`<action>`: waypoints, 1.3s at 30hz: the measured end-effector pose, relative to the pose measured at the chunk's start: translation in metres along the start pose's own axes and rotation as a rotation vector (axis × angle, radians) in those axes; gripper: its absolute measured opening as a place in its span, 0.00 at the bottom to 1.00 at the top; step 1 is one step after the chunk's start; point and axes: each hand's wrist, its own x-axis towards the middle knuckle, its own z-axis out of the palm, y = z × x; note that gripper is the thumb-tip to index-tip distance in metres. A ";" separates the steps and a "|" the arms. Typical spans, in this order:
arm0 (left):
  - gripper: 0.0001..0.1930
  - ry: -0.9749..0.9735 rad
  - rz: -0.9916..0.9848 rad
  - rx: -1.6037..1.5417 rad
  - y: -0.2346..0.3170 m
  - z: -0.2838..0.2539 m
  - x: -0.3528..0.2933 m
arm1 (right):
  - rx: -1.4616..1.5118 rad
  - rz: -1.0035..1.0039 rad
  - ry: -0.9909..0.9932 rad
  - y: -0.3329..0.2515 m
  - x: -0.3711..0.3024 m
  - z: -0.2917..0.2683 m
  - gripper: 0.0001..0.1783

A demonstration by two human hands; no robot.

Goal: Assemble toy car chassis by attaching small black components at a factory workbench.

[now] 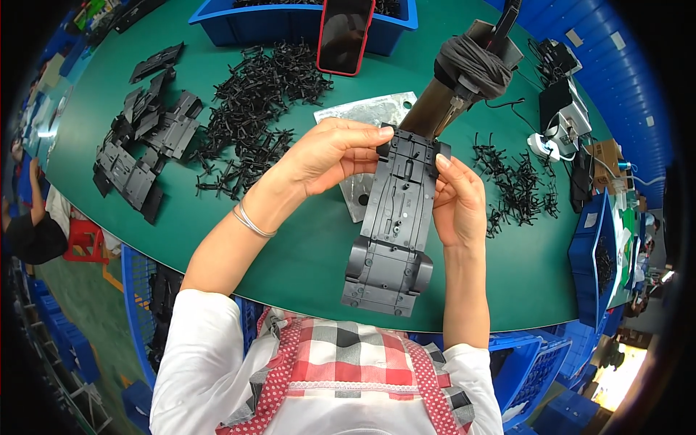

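A long dark grey plastic chassis plate (397, 210), with raised curved sides and small holes, is held up between my two hands over the table's near part. My left hand (335, 154) grips its far left corner, thumb on top and fingers curled beneath. On the far right edge, my right hand (458, 197) pinches it with thumb and fingers. The plate's far end meets the base of a bench-mounted tool (467, 72) wrapped in dark cloth; I cannot tell whether they touch. A metal base plate (362, 110) lies under the tool, partly hidden by my left hand.
Small black plastic parts lie heaped (254, 101) at left centre, with a smaller pile (516, 181) at right. Several similar grey plates (130, 170) are stacked far left. A blue bin (239, 25) and a red-cased phone (345, 36) stand at the back. Cables and a white device (544, 145) sit right.
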 end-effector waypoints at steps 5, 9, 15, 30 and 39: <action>0.11 -0.011 -0.010 -0.007 -0.002 -0.004 0.004 | 0.004 -0.002 0.030 0.000 0.002 -0.001 0.09; 0.12 -0.001 -0.002 -0.030 -0.003 -0.003 0.005 | -0.009 0.002 0.047 0.003 0.004 -0.006 0.08; 0.12 -0.010 -0.009 -0.075 -0.002 -0.002 0.005 | -0.005 0.020 0.048 0.002 0.004 -0.001 0.09; 0.11 -0.019 -0.061 -0.245 -0.007 -0.008 0.012 | 0.029 0.045 0.149 0.004 0.007 0.012 0.12; 0.11 -0.014 -0.059 -0.226 -0.009 -0.008 0.013 | -0.060 -0.078 0.115 0.013 0.009 -0.003 0.12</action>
